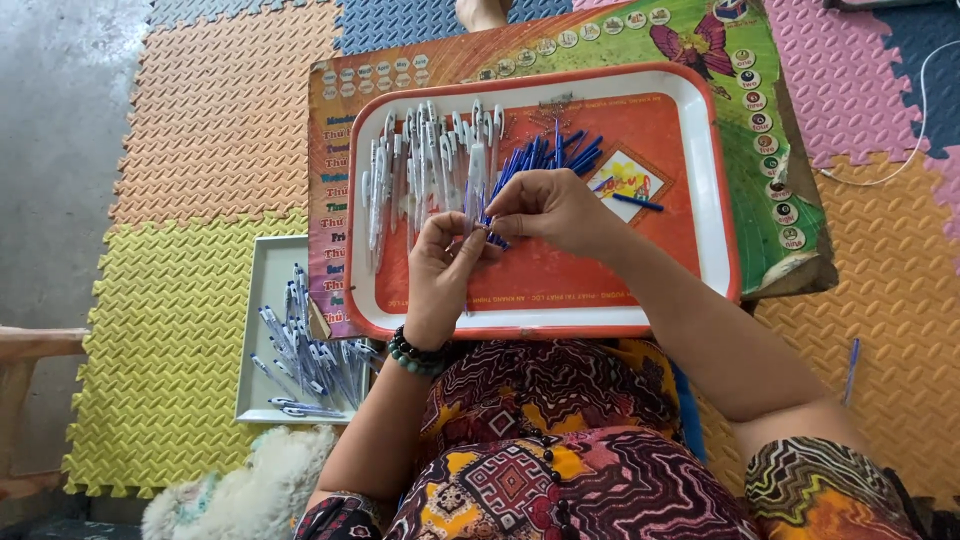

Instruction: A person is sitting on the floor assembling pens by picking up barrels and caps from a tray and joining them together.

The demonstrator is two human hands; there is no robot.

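While both hands meet over the orange tray (700,200), the left hand (440,265) pinches a white pen barrel (473,205), long axis near upright in view, top pointing away from the person. Right hand (550,208) fingertips are pressed together on a thin blue refill (497,232) at the barrel's lower end. White barrels (420,165) and blue refills (560,155) are heaped just beyond. Assembled pens (310,355) lie in a grey tray (255,290) on the floor, left.
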